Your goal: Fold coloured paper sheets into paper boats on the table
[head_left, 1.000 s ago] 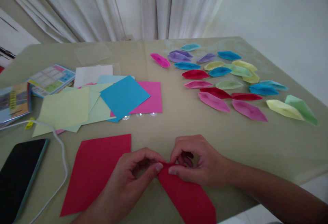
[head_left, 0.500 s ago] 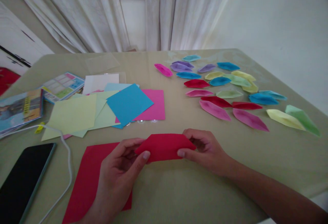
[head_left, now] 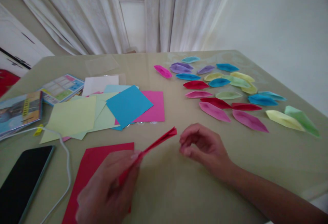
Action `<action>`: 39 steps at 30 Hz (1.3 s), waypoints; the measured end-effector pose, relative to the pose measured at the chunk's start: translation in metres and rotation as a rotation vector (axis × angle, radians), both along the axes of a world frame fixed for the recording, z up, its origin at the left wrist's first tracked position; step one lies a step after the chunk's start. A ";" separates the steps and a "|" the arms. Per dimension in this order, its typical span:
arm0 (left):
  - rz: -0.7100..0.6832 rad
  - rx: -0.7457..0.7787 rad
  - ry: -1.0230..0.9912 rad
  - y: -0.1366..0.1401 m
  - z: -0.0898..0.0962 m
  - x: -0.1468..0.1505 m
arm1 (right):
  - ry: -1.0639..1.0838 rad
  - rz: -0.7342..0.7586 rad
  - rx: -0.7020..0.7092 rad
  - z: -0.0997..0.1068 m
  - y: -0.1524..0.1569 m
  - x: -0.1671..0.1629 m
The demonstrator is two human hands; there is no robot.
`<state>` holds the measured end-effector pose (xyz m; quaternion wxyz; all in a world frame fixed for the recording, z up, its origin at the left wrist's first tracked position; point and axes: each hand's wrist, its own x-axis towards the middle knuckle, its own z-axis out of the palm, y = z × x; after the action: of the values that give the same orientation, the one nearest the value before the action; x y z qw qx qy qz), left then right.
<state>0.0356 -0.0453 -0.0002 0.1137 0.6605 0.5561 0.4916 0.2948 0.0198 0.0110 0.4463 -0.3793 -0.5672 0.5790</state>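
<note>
Tabletop (head_left: 166, 196), seen from my console

I see a flat red sheet (head_left: 89, 162) at the near left, partly hidden by the left hand (head_left: 101, 188). That hand is closed in a pinch on a folded red paper (head_left: 161, 139), raised edge-on, its free end slanting up near the right hand (head_left: 205, 149). The right hand is loosely curled, apart from the paper, and looks empty. Smaller folded shapes (head_left: 214, 111), pointed at both ends, lie beyond it.

matt folded red paper (head_left: 160, 140), cloth curtains (head_left: 71, 15)
</note>
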 end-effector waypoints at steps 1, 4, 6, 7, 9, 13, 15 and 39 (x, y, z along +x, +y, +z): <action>-0.137 0.082 0.092 -0.003 -0.002 0.002 | -0.005 0.143 0.006 0.001 -0.004 -0.001; -0.419 0.070 0.210 -0.010 -0.011 0.010 | -0.089 0.389 0.031 0.002 -0.013 -0.006; -0.509 -0.025 0.253 -0.013 -0.017 0.013 | -0.147 0.408 0.018 0.001 -0.014 -0.008; -0.546 -0.072 0.277 -0.014 -0.020 0.014 | -0.166 0.393 0.003 0.000 -0.013 -0.008; -0.579 -0.111 0.284 -0.013 -0.020 0.012 | -0.193 0.339 -0.015 -0.003 -0.008 -0.007; -0.394 -0.011 0.210 0.000 -0.008 0.005 | -0.242 0.229 0.011 -0.009 0.001 -0.002; -0.216 0.024 0.192 0.009 0.000 0.001 | -0.239 0.191 0.020 -0.011 0.004 0.001; -0.027 -0.332 -0.302 0.014 -0.003 0.006 | -0.378 -0.141 0.456 -0.015 0.005 0.004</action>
<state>0.0421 -0.0316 -0.0032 0.3092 0.5588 0.5972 0.4852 0.2985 0.0250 -0.0040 0.4457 -0.4088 -0.7276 0.3237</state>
